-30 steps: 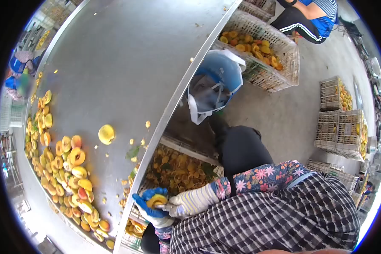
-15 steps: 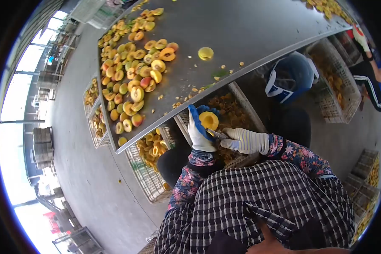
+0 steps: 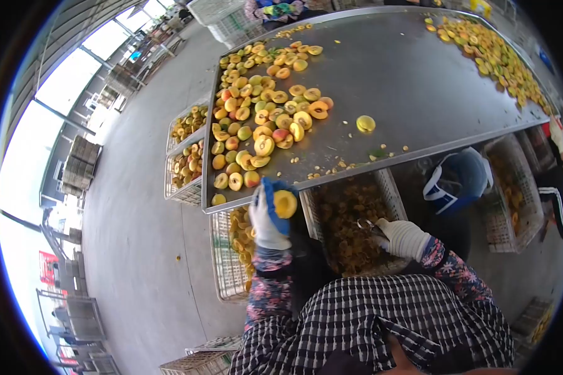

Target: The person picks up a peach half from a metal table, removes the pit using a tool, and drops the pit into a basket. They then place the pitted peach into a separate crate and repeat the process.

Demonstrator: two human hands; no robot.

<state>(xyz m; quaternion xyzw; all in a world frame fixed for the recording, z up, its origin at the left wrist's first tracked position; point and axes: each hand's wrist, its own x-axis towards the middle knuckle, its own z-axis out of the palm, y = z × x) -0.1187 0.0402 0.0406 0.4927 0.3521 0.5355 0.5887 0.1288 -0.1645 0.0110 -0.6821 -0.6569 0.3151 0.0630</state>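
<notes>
Plastic crate (image 3: 391, 190) of scraps (image 3: 349, 215) near right hand (image 3: 404, 239)

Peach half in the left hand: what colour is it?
The peach half is yellow, seen best in the head view.

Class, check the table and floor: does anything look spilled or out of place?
Yes. A small orange bit lies alone on the floor, perhaps dropped. On the table, one fruit sits apart from the nearby heap, and pale scraps are strewn untidily near the edge.
</notes>
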